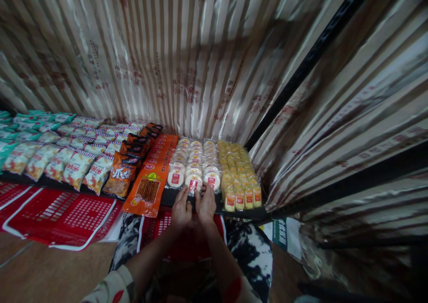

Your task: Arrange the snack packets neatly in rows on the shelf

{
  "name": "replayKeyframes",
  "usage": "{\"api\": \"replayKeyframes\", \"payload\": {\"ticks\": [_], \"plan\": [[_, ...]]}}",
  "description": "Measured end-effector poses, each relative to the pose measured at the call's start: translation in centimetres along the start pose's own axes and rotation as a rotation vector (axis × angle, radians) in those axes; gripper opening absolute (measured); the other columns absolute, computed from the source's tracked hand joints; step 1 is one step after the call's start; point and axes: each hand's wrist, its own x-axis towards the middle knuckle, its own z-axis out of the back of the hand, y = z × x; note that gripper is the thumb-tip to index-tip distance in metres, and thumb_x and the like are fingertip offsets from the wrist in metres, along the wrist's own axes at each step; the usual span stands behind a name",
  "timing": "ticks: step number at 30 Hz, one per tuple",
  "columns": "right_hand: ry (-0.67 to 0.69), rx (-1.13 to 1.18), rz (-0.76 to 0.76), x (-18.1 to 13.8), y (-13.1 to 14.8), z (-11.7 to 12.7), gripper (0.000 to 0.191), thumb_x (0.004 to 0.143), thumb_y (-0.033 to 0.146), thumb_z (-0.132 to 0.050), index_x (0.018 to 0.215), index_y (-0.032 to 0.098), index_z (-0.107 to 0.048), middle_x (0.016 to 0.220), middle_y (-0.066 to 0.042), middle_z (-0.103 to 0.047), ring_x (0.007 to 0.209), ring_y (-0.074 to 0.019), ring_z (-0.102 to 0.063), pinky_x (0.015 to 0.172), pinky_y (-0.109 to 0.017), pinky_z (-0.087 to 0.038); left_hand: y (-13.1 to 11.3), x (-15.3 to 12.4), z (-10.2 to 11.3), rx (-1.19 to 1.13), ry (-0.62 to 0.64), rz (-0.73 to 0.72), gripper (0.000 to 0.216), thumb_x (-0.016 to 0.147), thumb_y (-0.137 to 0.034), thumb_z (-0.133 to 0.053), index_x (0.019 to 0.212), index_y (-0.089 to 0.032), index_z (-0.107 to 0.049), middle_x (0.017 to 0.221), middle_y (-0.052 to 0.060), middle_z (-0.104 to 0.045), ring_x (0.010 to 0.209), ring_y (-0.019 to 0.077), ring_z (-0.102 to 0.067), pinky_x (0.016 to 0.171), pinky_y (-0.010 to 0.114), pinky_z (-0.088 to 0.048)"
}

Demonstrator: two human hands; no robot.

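My left hand [182,208] and my right hand [205,203] are side by side at the shelf's front edge. Fingers of both stretch forward to the lower edge of the middle front packet of round white crackers [193,182], one hand at each side. They touch it without a visible grip around it. More clear packets of white crackers stand in three rows behind and beside it. Right of these are yellow snack packs [240,174] in rows. To the left, a long orange snack bag [149,182] lies flat, hanging over the shelf edge.
Farther left are dark orange bags [121,174], white snack bags [78,165] and green bags [25,127] in rows. Red basket-print sheets [76,218] hang below the black shelf edge. Striped sheeting [200,62] rises behind, with a slanted black post [284,91] at right.
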Motion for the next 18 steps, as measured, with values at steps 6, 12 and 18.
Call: {"api": "replayKeyframes", "payload": {"ticks": [6,12,18], "plan": [[-0.004,0.024,-0.008,0.06,-0.03,-0.22,0.033,0.084,0.035,-0.044,0.11,0.017,-0.051,0.094,-0.008,-0.064,0.085,-0.0234,-0.059,0.073,-0.034,-0.045,0.03,0.01,0.14,0.02,0.01,-0.085,0.058,0.073,-0.011,-0.04,0.13,-0.013,-0.049,0.139,0.011,-0.045,0.131,0.024,-0.037,0.11,0.045,-0.031],[-0.024,0.006,-0.029,0.11,0.25,-0.24,0.023,0.084,0.034,-0.042,0.097,0.019,-0.054,0.094,-0.009,-0.064,0.082,-0.0225,-0.06,0.071,-0.033,-0.045,-0.01,0.02,0.41,0.055,0.069,-0.122,0.062,0.07,-0.012,-0.042,0.132,-0.014,-0.048,0.14,0.01,-0.045,0.134,0.026,-0.032,0.111,0.048,-0.029],[-0.007,-0.017,-0.03,0.19,0.27,-0.15,0.025,0.085,0.034,-0.041,0.097,0.018,-0.056,0.096,-0.01,-0.063,0.084,-0.0222,-0.059,0.074,-0.034,-0.045,-0.35,0.09,0.87,0.034,0.12,-0.118,0.055,0.07,-0.013,-0.044,0.124,-0.015,-0.056,0.137,0.01,-0.048,0.134,0.0281,-0.032,0.109,0.052,-0.03]]}}
